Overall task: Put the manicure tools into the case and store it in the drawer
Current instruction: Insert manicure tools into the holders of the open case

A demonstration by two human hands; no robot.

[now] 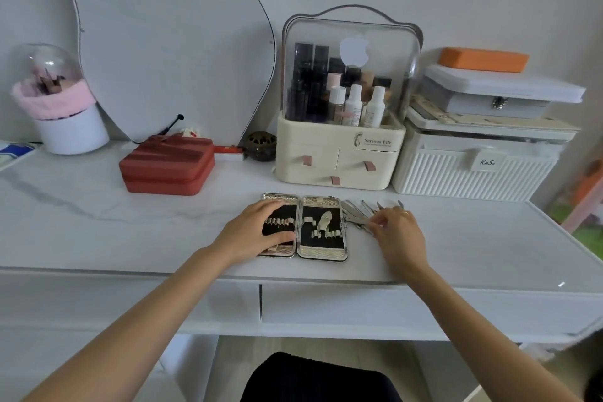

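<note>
An open manicure case (pixel 321 248) with a black lining and metal clips lies flat near the front edge of the white dressing table (pixel 130 232). My left hand (pixel 257 232) rests on the case's left half with straight fingers. Several loose steel manicure tools (pixel 357 210) lie fanned out just right of the case. My right hand (pixel 398 232) is over their near ends, its fingertips pinching one tool. Under the tabletop, two shut drawer fronts (pixel 342 307) show, split by a dark gap.
A red zip case (pixel 166 166) sits back left. A cream cosmetics organiser (pixel 342 157) with small drawers stands behind the manicure case, a white ribbed box (pixel 473 170) with stacked boxes to its right. A brush holder (pixel 65 114) and a mirror (pixel 163 42) stand at the back.
</note>
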